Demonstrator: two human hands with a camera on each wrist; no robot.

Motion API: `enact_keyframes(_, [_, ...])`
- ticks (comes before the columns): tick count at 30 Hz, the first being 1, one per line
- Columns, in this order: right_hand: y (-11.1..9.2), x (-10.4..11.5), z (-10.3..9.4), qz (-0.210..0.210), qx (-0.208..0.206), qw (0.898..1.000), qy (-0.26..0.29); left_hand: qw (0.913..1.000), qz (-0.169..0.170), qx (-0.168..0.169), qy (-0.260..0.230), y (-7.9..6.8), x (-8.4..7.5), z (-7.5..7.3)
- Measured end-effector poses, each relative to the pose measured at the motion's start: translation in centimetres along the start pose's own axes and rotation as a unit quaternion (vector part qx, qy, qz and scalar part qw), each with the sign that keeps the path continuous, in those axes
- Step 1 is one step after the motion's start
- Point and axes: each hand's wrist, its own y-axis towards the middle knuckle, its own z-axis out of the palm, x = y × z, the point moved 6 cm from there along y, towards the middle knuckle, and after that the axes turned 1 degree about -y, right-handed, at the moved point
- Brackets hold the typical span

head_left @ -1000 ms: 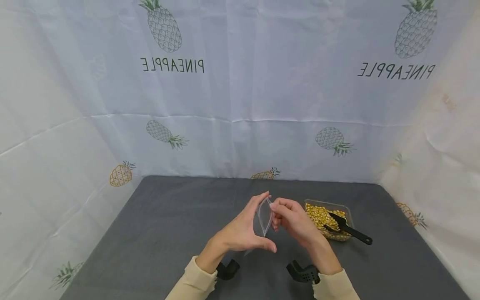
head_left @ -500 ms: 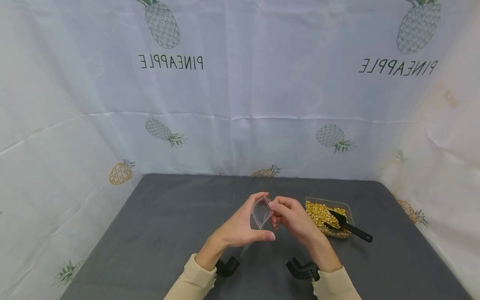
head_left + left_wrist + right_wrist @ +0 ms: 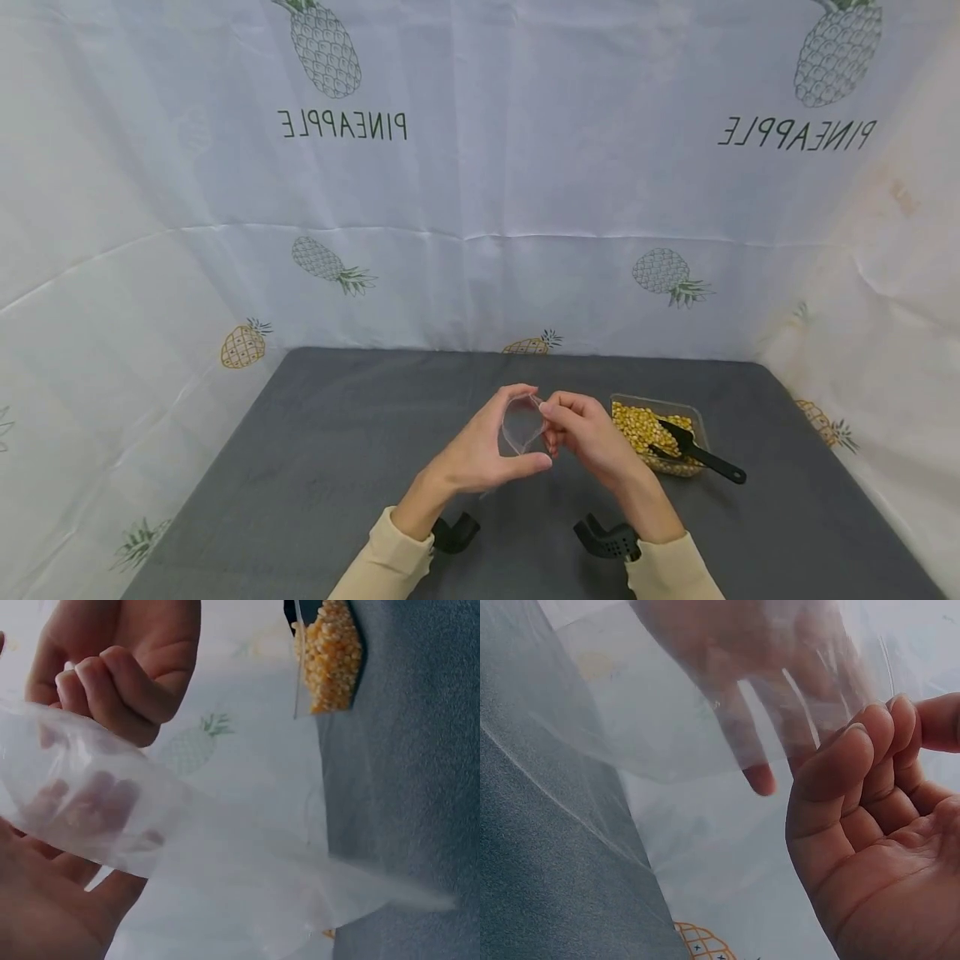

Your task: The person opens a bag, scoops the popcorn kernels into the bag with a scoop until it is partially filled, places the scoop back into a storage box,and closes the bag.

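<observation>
A clear plastic bag (image 3: 522, 427) is up off the table between my two hands, its mouth spread into a rounded opening. My left hand (image 3: 480, 457) holds it in a C-shaped curve, fingers at the far side and thumb stretched out on the near side. At the right edge of the mouth, my right hand (image 3: 588, 435) pinches the film between thumb and fingers. In the left wrist view the bag (image 3: 225, 847) hangs down to a pointed corner. Through its film, the right wrist view shows the left fingers (image 3: 731, 724). No contents show in the bag.
To the right of my right hand stands a clear plastic container (image 3: 701, 425) of yellow corn kernels (image 3: 637, 427). A black scoop (image 3: 716, 465) rests in it, handle out over the right side. The grey table (image 3: 360, 433) is enclosed by a pineapple-print curtain (image 3: 480, 183).
The mouth of the bag has widened from a narrow slit to a rounded opening. My left thumb has risen slightly. The right hand keeps its pinch, and the container has stayed put.
</observation>
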Motion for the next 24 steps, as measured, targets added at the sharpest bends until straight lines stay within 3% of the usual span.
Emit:
enact_keyframes(5, [-0.1,0.1,-0.2,-0.004,-0.007,1.0,-0.009,0.9965,0.027,-0.036,0.071,-0.1,-0.4,-0.5])
enact_keyframes(13, [-0.2,0.4,-0.5,-0.003,-0.019,0.998,-0.052,0.9888,0.055,-0.052,0.129,-0.2,-0.9,-0.7])
enact_keyframes(19, [-0.3,0.4,-0.7,0.016,-0.038,0.992,-0.118,0.9744,0.074,-0.071,0.2,-0.2,-1.1,-0.9])
enact_keyframes(24, [-0.3,0.2,-0.7,0.042,-0.029,0.987,-0.152,0.9652,0.078,-0.083,0.235,-0.1,-1.0,-1.0])
